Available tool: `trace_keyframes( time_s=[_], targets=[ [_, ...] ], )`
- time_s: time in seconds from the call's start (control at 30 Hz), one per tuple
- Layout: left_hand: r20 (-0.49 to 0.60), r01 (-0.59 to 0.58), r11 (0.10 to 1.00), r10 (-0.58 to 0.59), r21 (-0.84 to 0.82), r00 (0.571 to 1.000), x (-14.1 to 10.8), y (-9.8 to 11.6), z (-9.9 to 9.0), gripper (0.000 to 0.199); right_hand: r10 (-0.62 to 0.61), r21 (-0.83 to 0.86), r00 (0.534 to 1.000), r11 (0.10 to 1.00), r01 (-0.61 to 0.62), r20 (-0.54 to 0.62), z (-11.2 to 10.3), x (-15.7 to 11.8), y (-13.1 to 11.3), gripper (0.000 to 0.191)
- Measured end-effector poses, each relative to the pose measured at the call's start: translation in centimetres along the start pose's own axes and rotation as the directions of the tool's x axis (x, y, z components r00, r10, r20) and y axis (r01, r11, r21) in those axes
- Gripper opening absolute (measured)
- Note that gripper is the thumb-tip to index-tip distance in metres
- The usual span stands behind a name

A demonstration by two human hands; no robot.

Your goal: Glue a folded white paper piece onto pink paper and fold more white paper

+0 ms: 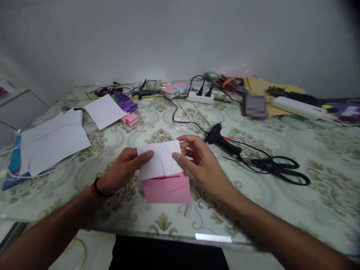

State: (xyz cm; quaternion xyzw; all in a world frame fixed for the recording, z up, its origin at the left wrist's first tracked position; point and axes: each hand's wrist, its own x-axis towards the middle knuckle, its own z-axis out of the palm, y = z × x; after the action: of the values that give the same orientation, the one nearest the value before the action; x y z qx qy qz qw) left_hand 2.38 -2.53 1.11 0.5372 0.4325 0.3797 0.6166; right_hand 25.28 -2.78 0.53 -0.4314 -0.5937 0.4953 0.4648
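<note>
Near the front of the table, my left hand (123,168) pinches the left side of a small white paper (159,159) with pencil-like lines on it, thumb on top. The right edge of the same paper sits between the thumb and fingers of my right hand (199,161). A pink folded paper (165,189) lies just below the white one, partly covered by it; a slit-like line crosses its surface. Right of my right hand rest a black glue gun (223,138) and black-handled scissors (278,168).
White sheets (53,144) and a cable lie at the left, with another white sheet (105,111) beside purple folded papers (126,103). Along the wall stand a power strip (200,97), a pink paper bundle (174,90) and a long white device (298,107). Two thin sticks (201,114) lie mid-table.
</note>
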Motion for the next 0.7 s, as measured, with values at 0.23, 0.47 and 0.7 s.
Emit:
trace_keyframes(
  time_s=[0.23,0.47,0.7],
  targets=[
    [0.028,0.009,1.000,-0.009,0.014,1.000,0.08,-0.18,0.18,0.041,-0.189,-0.393,0.982,0.902,0.177,0.008,0.04,-0.41,-0.34,0.034],
    [0.188,-0.031,0.999,0.023,0.044,0.982,-0.17,0.40,0.22,0.032,-0.178,-0.519,0.983,0.837,0.173,0.042,-0.03,-0.54,-0.08,0.060],
    [0.087,-0.209,0.968,0.198,0.143,0.976,0.16,0.68,0.44,0.057,-0.171,-0.466,0.985,0.869,0.165,0.029,-0.41,-0.29,0.08,0.045]
  ],
)
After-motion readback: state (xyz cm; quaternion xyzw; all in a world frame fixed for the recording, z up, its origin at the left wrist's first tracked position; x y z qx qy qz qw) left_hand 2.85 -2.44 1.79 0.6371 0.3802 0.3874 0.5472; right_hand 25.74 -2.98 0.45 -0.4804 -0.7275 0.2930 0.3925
